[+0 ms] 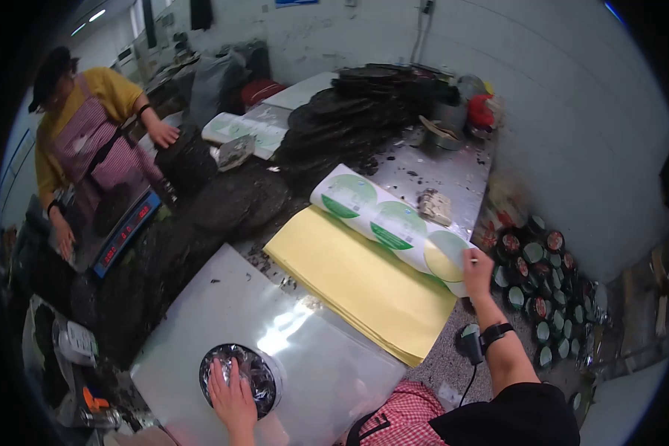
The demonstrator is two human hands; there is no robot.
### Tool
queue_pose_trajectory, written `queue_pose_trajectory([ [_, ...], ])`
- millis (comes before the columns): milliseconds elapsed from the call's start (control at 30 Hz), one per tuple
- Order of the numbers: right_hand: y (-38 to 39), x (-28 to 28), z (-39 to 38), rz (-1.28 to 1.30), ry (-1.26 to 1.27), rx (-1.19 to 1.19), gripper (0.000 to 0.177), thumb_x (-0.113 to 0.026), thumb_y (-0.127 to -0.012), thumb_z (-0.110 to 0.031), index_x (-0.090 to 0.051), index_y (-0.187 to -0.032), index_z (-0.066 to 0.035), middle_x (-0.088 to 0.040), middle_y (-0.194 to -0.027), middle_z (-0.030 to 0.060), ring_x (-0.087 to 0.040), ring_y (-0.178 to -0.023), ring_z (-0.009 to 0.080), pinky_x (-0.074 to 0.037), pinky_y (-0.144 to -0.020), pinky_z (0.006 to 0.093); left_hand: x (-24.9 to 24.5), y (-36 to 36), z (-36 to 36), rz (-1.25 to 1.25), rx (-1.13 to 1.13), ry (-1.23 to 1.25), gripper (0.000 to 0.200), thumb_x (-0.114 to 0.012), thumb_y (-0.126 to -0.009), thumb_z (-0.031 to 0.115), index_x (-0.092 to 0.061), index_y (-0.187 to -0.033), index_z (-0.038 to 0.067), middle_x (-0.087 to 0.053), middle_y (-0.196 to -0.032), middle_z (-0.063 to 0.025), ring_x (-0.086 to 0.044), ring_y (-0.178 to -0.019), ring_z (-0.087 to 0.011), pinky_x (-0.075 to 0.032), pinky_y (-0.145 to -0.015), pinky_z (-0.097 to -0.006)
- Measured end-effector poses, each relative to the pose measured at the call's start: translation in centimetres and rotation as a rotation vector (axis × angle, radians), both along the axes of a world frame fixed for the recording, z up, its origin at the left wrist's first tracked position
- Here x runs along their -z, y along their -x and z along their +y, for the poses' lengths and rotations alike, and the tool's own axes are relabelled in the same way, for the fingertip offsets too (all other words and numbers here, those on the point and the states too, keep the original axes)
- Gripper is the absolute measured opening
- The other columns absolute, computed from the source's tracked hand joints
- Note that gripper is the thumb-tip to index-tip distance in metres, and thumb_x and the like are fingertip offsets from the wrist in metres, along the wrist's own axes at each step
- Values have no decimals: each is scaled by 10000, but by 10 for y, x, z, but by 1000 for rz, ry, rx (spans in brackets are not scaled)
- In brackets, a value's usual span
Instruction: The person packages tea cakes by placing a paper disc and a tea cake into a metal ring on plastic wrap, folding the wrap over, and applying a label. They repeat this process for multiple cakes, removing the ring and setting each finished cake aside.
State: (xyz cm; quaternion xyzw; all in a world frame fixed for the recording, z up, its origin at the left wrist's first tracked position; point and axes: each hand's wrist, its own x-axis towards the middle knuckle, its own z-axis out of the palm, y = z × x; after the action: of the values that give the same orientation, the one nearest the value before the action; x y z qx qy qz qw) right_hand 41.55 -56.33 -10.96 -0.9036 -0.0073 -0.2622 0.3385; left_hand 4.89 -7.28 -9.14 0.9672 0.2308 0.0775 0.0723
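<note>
My left hand [233, 394] lies with its fingers spread on top of a round, dark bundle [264, 379] wrapped in clear plastic film. That bundle rests on a shiny grey metal board [193, 334]. At the right end of a sheet of round green-and-white labels [349, 189], my right hand [478, 271] is closed, its fingers pinching the edge of the last label. Yellow backing shows through part of that label's circle. The label sheet is curled back over a stack of yellow paper [364, 282].
Across the table a person [89, 141] touches a dark stack beside a blue digital scale [126, 234]. Dark, flat round sheets [334, 126] are piled at the back. A small block [435, 207] lies behind the labels. Several round packages [535, 275] sit on the floor at right.
</note>
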Motion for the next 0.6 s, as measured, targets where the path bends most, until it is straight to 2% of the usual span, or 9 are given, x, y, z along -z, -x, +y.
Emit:
queue_pose_trajectory([
  [133,-104,48,-242,279,-346,632,423,-562,-1026,-355,-712,-894,17,-731,-819,103,-640,-709,191,-525,-648,375,1,-1,3,-15,-44,-5,675,-665,-925,318,-423,-1517,101,-422,-1535,-171,-358,-1448,-354,-271,-1207,-496],
  [167,-101,6,-267,182,355,330,563,-449,-1053,-488,-682,-1150,16,-736,-868,157,-687,-720,271,-564,-653,428,-5,-1,2,-27,-47,10,694,-676,-921,332,-413,-1530,126,-421,-1532,-156,-373,-1438,-344,-289,-1200,-486],
  [200,-110,2,-265,116,-594,331,585,-470,-1049,-505,-557,-1373,-25,-743,-1001,127,-719,-773,322,-602,-710,449,-11,-2,0,-34,-62,20,703,-680,-919,340,-402,-1545,184,-416,-1531,-151,-394,-1422,-332,-314,-1188,-478],
  [333,13,-58,51,102,-875,-211,659,-360,-1086,-469,-332,-1549,0,-464,-1501,181,-485,-1369,313,-528,-1014,403,-6,0,3,-80,59,-16,620,-672,-927,298,-479,-1509,211,-423,-1539,-180,-461,-1381,-348,-346,-1160,-499],
  [433,139,-1,208,190,84,-1157,652,-550,-1000,-335,-362,-1552,-43,-335,-1599,245,-279,-1499,433,-234,-1221,515,-18,-1,1,-76,50,59,570,-610,-970,332,-476,-1504,184,-446,-1539,-170,-495,-1368,-318,-349,-1162,-492],
  [467,182,-84,291,188,187,-1442,755,-678,-909,-350,-378,-1564,-123,-277,-1619,257,-210,-1510,484,-243,-1214,543,-8,1,-1,-69,48,66,570,-610,-970,332,-476,-1504,184,-446,-1539,-170,-495,-1368,-318,-349,-1162,-492],
  [533,218,-67,336,173,409,-1566,835,-687,-875,-502,-375,-1570,-160,-256,-1628,237,-193,-1520,466,-404,-1140,499,16,6,0,-642,-179,1575,553,-601,-973,379,-505,-1469,155,-482,-1521,-133,-470,-1395,-278,-356,-1166,-416],
  [567,223,-56,345,212,439,-1571,833,-674,-877,-527,-387,-1562,-152,-267,-1620,248,-192,-1517,478,-376,-1157,507,13,7,2,-281,47,885,556,-506,-1010,434,-474,-1481,140,-481,-1528,-105,-470,-1394,-272,-361,-1165,-387],
  [600,225,-48,352,251,477,-1575,832,-662,-879,-551,-400,-1555,-144,-278,-1612,258,-190,-1514,490,-348,-1174,515,9,7,3,-286,43,895,556,-506,-1010,434,-474,-1481,140,-481,-1528,-105,-470,-1394,-272,-361,-1165,-387],
])
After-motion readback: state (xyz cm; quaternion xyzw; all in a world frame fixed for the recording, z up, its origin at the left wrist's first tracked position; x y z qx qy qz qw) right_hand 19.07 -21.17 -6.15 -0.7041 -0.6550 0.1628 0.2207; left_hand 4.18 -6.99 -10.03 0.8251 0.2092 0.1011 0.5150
